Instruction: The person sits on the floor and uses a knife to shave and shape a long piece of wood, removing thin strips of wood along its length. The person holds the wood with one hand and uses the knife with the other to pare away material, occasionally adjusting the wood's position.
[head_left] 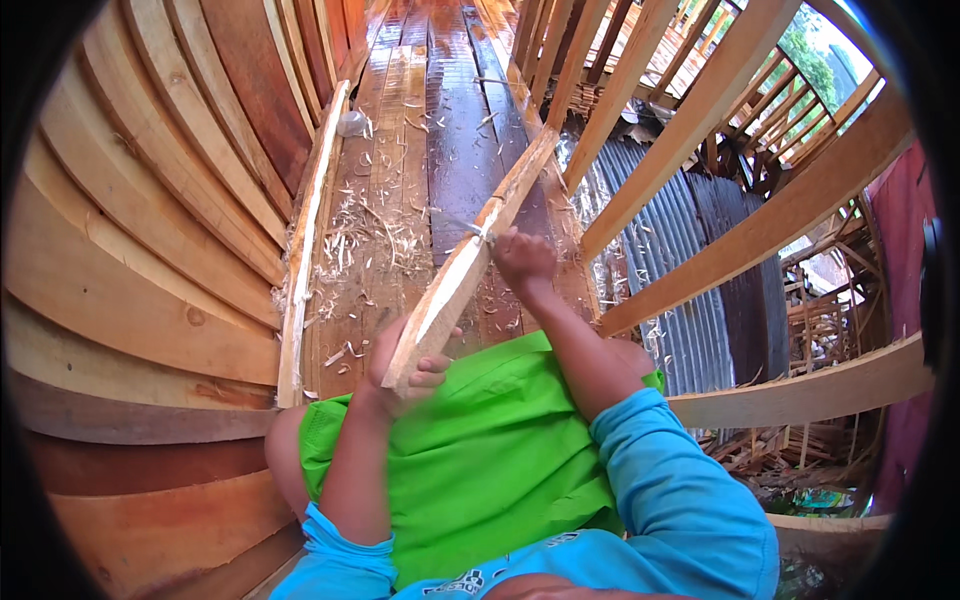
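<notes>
A long, squared piece of wood (pixel 437 312) slants from my lap up to the right, its far end near the upright slats. Close to its near end, my left hand (pixel 402 362) wraps round it, fingers curled over the right side. My right hand (pixel 524 262) is a fist against the wood's right edge about halfway along. From that fist a thin metal blade (pixel 474 231) lies across the wood's top, like a knife; its handle is hidden in the fingers. The top face is pale and freshly cut below the blade, rougher and browner beyond it.
Shavings (pixel 385 240) litter the plank floor (pixel 460 130). Another pale wooden strip (pixel 298 290) lies along the left, beside leaning boards (pixel 150 290). A small clear, round object (pixel 352 124) sits near its far end. Upright slats (pixel 690 130) and corrugated metal sheets (pixel 665 260) stand to the right.
</notes>
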